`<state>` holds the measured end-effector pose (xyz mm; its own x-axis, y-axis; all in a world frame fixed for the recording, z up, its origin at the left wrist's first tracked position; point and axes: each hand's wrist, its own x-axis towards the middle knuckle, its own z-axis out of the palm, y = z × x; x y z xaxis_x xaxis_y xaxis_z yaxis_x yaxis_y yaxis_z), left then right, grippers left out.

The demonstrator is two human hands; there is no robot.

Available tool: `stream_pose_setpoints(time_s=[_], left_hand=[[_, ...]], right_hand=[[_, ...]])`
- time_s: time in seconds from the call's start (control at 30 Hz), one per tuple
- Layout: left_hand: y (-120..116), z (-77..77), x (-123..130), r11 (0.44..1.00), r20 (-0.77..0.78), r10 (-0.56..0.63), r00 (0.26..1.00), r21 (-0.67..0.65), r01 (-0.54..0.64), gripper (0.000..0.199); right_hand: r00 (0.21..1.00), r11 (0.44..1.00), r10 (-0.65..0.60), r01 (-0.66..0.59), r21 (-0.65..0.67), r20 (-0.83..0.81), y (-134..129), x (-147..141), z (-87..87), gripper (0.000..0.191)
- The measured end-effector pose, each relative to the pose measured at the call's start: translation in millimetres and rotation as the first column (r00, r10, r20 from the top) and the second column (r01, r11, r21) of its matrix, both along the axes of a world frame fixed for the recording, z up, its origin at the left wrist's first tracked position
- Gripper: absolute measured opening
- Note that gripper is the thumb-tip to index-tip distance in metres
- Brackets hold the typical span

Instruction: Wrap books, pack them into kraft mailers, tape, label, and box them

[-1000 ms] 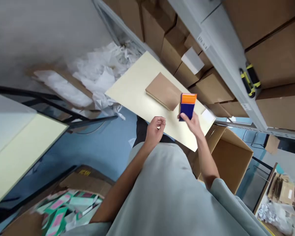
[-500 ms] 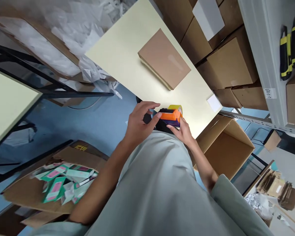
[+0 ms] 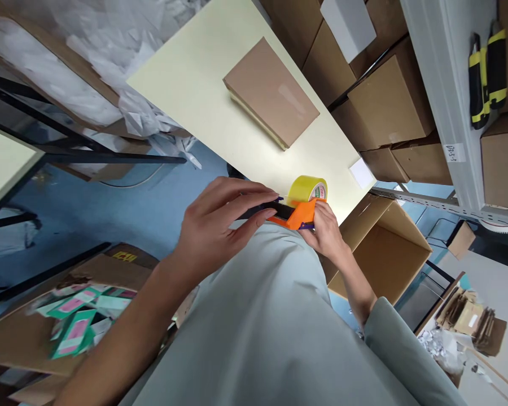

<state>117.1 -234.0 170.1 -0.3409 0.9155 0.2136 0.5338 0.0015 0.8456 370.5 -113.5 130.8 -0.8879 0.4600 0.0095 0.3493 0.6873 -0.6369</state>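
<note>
An orange, black and purple tape dispenser with a roll of yellowish tape on it is held in front of my waist, near the table's edge. My right hand grips its orange end, fingers wrapped round it. At the black end, my left hand has its thumb and fingertips pinched about the dispenser. A closed brown cardboard box lies flat on the pale table beyond my hands.
Stacked cardboard boxes and a metal rack with utility knives stand right. An open carton is below. White plastic packaging fills the upper left; a carton holds green-and-pink packets at lower left.
The dispenser has been turned, showing more of the tape roll and its black part. My left hand has come in onto the black end. The view has shifted slightly.
</note>
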Motion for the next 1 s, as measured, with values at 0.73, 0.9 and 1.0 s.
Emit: stream_pose_setpoints(time_s=[0.73,0.9,1.0], left_hand=[[14.6,31.1,-3.5,0.936,-0.439,-0.171,0.882,0.207,0.285,0.03],[20.5,33.7,-5.7,0.931,-0.403,-0.202,0.892,0.205,0.304,0.021],[22.3,31.4,-8.0,0.926,-0.346,-0.214,0.914,0.227,0.303,0.021]], right_hand=[[0.996,0.962,0.086,-0.074,0.264,-0.035,18.4,8.6,35.4,0.009],[0.992,0.936,0.114,-0.091,0.339,-0.049,15.3,9.3,43.2,0.012],[0.993,0.912,0.117,-0.098,0.397,-0.023,12.9,9.9,46.4,0.013]])
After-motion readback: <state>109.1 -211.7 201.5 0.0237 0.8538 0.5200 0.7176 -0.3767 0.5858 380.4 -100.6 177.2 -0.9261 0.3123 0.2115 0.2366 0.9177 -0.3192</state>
